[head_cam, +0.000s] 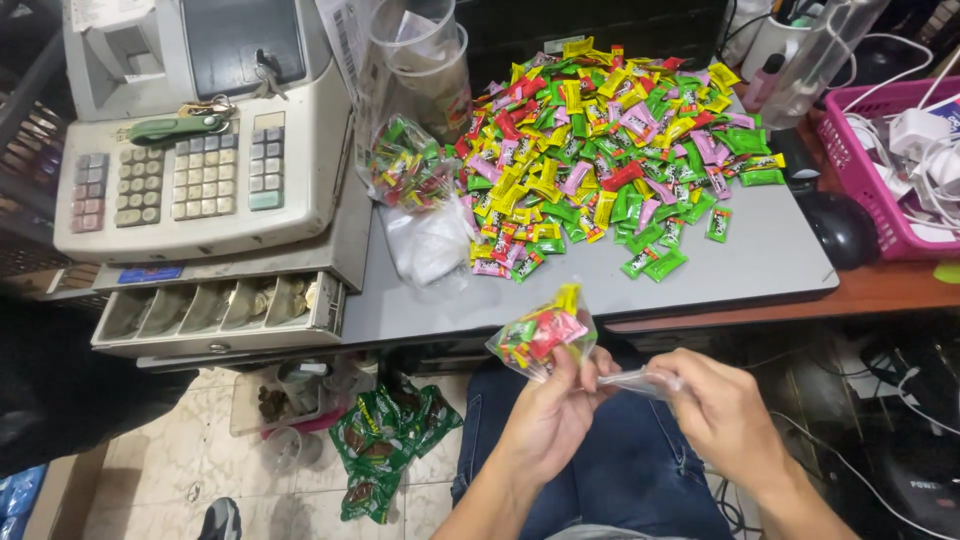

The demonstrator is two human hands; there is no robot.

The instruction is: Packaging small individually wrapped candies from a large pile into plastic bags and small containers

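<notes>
At nine o'clock of the view, a cash register (200, 130) sits on the left end of the desk (760, 255). Its coin drawer (215, 310) hangs open below it. On the floor, at seven o'clock from the hands, lie some green packets (385, 440).

At twelve o'clock from the left hand, a filled candy bag (405, 165) leans by stacked clear cups (420, 60), with limp empty bags (430, 245) just beneath it. A wide pile of wrapped candies (610, 130) in green, yellow, pink and red covers the desk at one o'clock.

Over the lap, below the desk edge, the left hand (545, 420) is clenched around the neck of a small clear bag of candies (540, 335), and the filled part bulges at eleven o'clock above the thumb. The right hand (725, 410) pinches the bag's empty tail (640, 380), which is drawn taut between the two hands.

The step in hand looks like closing the bag's mouth. Finishing it would seem to call for a firm left grip so that no candy slips out while the tail is worked.

At two o'clock, a black mouse (840, 228) rests beside a pink basket (870, 170) of white cables.
</notes>
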